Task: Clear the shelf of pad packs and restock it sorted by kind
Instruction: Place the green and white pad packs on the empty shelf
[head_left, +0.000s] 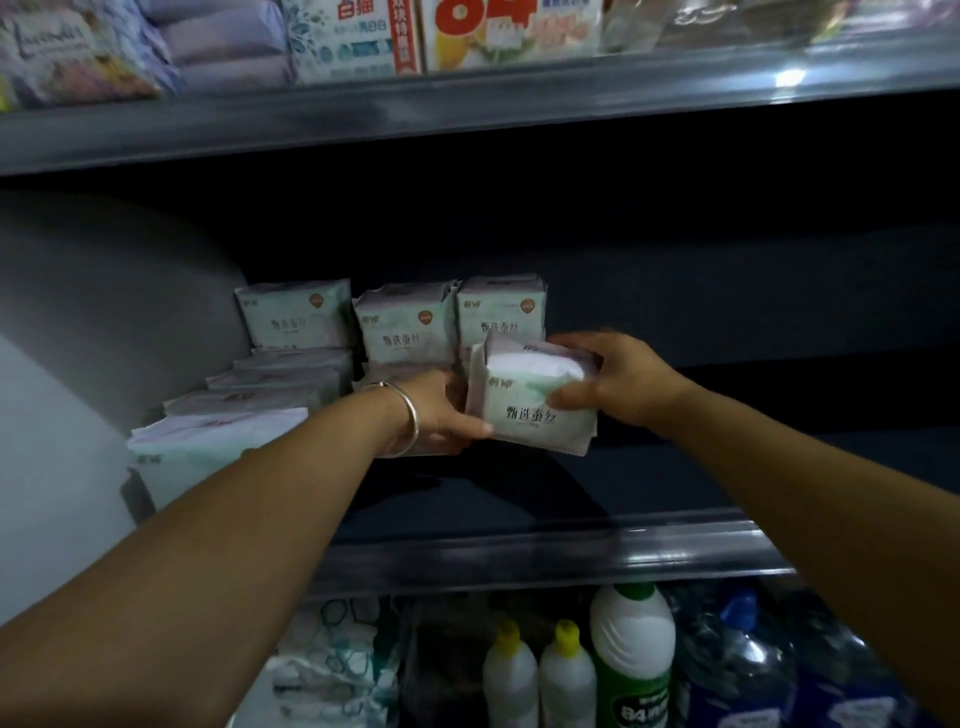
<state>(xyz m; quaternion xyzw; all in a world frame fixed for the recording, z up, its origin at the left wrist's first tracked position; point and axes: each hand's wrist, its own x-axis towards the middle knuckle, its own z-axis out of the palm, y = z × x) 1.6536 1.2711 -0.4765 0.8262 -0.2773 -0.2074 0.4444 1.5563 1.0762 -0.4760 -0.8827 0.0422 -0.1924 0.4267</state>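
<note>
Both hands hold one pale green and lilac pad pack (535, 410) just above the dark middle shelf (701, 467). My left hand (441, 415), a silver bangle at its wrist, grips the pack's left edge. My right hand (613, 379) grips its right side, fingers curled over the top. Behind it stand three upright packs of the same look (298, 317), (405, 332), (501, 314). To the left, a row of packs (223, 436) lies stacked toward the front.
The shelf's right half is dark and bare, with a metal front rail (571, 551). The shelf above carries detergent and tissue packs (363, 36). Below stand white and green cleaner bottles (631, 654) and blue water jugs (748, 660). A grey side wall (104, 312) bounds the left.
</note>
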